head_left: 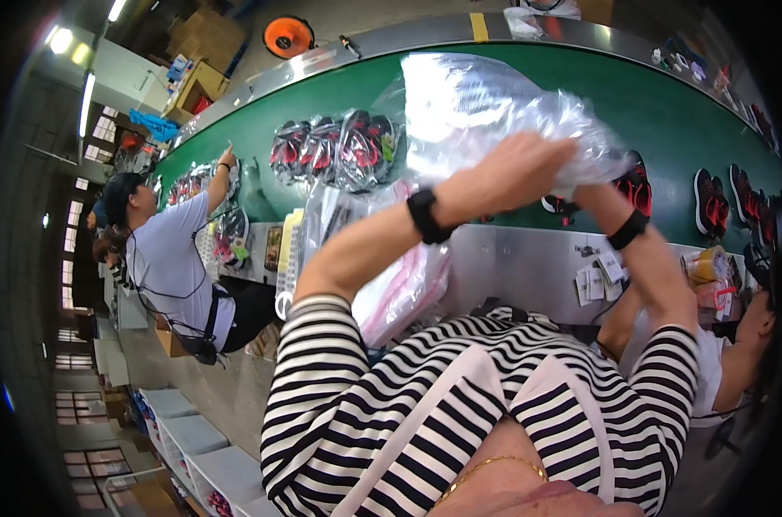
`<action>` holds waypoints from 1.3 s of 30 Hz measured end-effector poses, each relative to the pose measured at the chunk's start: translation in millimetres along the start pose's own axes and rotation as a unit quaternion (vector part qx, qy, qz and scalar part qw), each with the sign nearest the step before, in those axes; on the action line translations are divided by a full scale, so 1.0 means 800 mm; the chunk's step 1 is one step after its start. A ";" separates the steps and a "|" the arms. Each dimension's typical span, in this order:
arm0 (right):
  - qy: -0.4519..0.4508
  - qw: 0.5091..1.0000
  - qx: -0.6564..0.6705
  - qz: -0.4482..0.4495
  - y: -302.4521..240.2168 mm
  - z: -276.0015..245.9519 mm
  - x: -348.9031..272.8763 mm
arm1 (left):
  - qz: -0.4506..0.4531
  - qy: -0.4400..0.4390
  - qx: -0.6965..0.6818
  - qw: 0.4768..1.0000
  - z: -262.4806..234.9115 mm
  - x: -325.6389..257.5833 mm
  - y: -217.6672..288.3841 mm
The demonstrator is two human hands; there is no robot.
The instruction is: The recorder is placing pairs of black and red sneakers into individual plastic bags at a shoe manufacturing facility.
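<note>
A large clear plastic bag [460, 112] is spread above the green conveyor belt in front of me. My left hand [524, 164] reaches across to the right, its fingers closed on the bag's crumpled right end. Just below it, my right hand [591, 196] is up against the same end, its fingers hidden by the plastic. Beside that hand, a pair of black and red sneakers [637, 185] rests on the belt, partly covered by the bag. Part of another shoe [556, 205] shows under my forearms.
Bagged sneakers [322, 146] stand in a row on the green belt [261, 108] to the left. Unbagged pairs [711, 202] sit at the right. A stack of plastic bags [399, 302], hang tags [599, 280] and a tape roll [708, 264] lie nearer me. Co-workers [171, 241] flank me.
</note>
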State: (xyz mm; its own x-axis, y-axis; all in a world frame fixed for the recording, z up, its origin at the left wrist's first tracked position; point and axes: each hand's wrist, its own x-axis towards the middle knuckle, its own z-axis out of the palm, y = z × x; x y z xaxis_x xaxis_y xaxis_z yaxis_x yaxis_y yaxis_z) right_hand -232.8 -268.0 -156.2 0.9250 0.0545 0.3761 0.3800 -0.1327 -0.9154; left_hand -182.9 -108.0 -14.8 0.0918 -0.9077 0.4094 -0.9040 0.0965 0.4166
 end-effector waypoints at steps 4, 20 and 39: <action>-0.083 0.971 -0.221 0.038 -0.045 0.077 0.058 | -0.108 0.021 -0.021 0.994 0.036 -0.053 -0.009; -0.151 0.872 -0.461 -0.068 0.034 0.121 0.114 | -0.303 0.009 -0.211 0.929 -0.029 -0.071 -0.075; 0.070 0.941 0.139 0.302 0.080 0.127 0.118 | -0.436 0.259 -0.499 0.703 -0.084 -0.149 -0.214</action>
State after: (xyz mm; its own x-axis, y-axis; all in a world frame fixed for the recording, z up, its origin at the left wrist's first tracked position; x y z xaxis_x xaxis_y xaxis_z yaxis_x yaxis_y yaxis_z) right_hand -121.1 -170.3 -193.4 0.9707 -0.0806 -0.2264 -0.2107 0.1676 -0.9631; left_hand -11.3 11.2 -80.8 0.8024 -0.5540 -0.2221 0.3095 0.0681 0.9485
